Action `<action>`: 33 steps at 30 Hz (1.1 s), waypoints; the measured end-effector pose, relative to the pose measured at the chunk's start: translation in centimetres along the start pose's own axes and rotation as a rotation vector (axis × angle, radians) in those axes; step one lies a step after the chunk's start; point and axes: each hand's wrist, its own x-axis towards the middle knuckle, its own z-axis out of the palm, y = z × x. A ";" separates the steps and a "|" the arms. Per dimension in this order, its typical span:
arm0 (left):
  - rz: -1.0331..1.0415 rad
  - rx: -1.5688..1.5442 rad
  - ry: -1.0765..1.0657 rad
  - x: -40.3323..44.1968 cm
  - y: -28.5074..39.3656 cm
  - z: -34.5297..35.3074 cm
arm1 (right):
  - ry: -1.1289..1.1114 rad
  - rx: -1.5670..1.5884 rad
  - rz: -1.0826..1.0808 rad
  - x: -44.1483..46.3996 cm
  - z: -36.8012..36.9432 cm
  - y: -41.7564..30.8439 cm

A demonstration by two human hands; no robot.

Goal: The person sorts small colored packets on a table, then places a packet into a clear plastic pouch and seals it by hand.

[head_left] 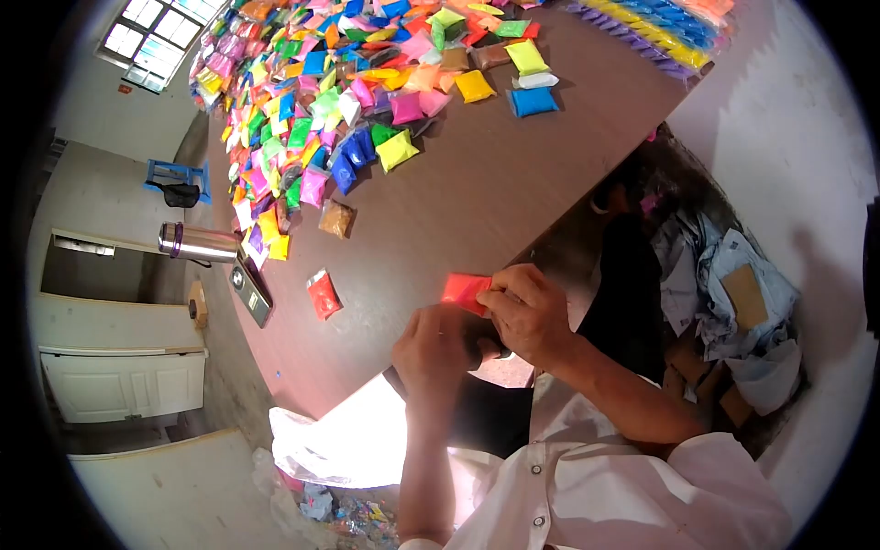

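Note:
A red packet (465, 291) is pinched at its right end by my right hand (529, 312), just over the table's front edge. Close to the packet's lower left is my left hand (433, 346), blurred, with its fingers curled; whether it grips anything is hidden. Another red packet (324, 294) in clear wrapping lies on the brown table (495, 192), left of my hands. Farther back a brown packet (336, 219) lies by itself near the edge of a big pile of colourful packets (298, 133).
A steel flask (202, 243) and a dark phone-like device (250, 289) are at the table's left edge. Bundles of blue, yellow and purple packets (655, 37) lie at the back right. Crumpled bags and cardboard (747, 298) fill the floor at right. White plastic (339, 440) hangs below the table.

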 end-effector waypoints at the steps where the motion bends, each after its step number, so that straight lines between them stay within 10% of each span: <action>1: 0.000 0.000 0.000 0.0 -0.7 0.1 | 0.000 0.000 0.000 -0.3 0.3 0.2; 13: 0.143 0.093 -0.013 0.1 0.4 -0.1 | -0.075 0.006 -0.031 -0.8 0.5 0.4; 25: -0.152 0.142 0.123 0.1 -6.3 -1.6 | -0.004 0.101 -0.078 0.3 -0.5 -0.1; 33: -0.294 0.346 0.307 -5.6 -15.0 -7.5 | -0.144 0.411 0.265 2.7 -0.8 -0.5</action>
